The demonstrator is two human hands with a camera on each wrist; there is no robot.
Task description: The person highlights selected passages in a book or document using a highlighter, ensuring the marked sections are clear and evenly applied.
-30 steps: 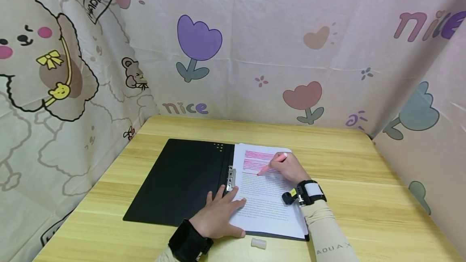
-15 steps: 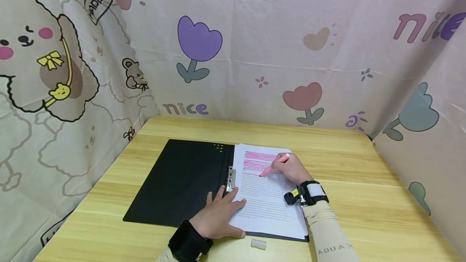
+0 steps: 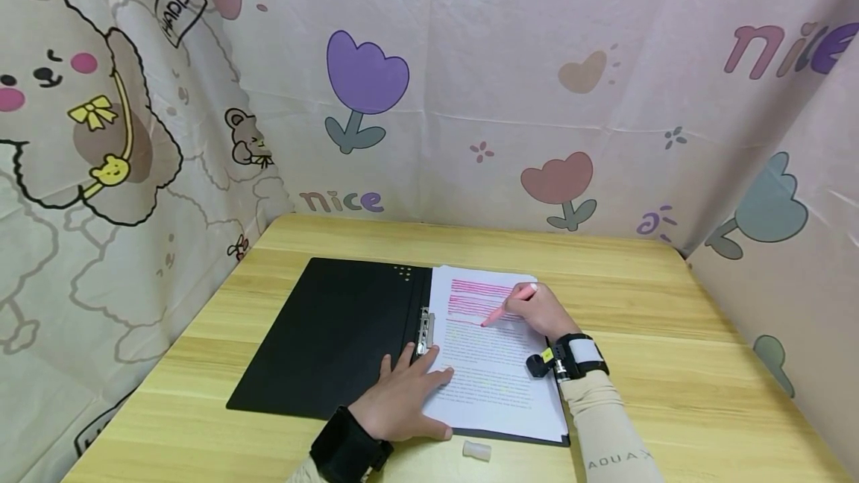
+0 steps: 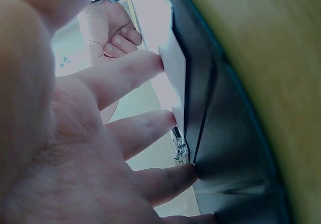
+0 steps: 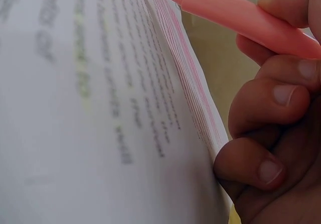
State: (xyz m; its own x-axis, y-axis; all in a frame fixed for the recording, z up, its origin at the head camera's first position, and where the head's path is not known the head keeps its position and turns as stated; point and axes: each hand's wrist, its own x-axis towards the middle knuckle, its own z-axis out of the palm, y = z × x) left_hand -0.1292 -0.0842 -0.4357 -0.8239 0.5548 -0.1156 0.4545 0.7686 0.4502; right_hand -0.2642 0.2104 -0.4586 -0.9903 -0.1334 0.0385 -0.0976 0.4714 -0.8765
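My right hand grips a pink highlighter, its tip on the printed sheet. Pink lines cover the upper rows of text, and a fresh line ends at the tip. In the right wrist view the highlighter slants across the top, with fingers curled beneath it. My left hand lies spread over the fold of the black folder, fingertips on the sheet's left edge and near the metal clip. In the left wrist view its fingers are straight and apart.
A small whitish cap-like piece lies on the wooden table, just below the folder's front edge. Printed curtains stand behind the table and along both sides. Faint yellow marks show among the text.
My right hand has slid slightly to the right with the highlighter, and the lowest pink line has grown longer. My left hand has stayed in place.
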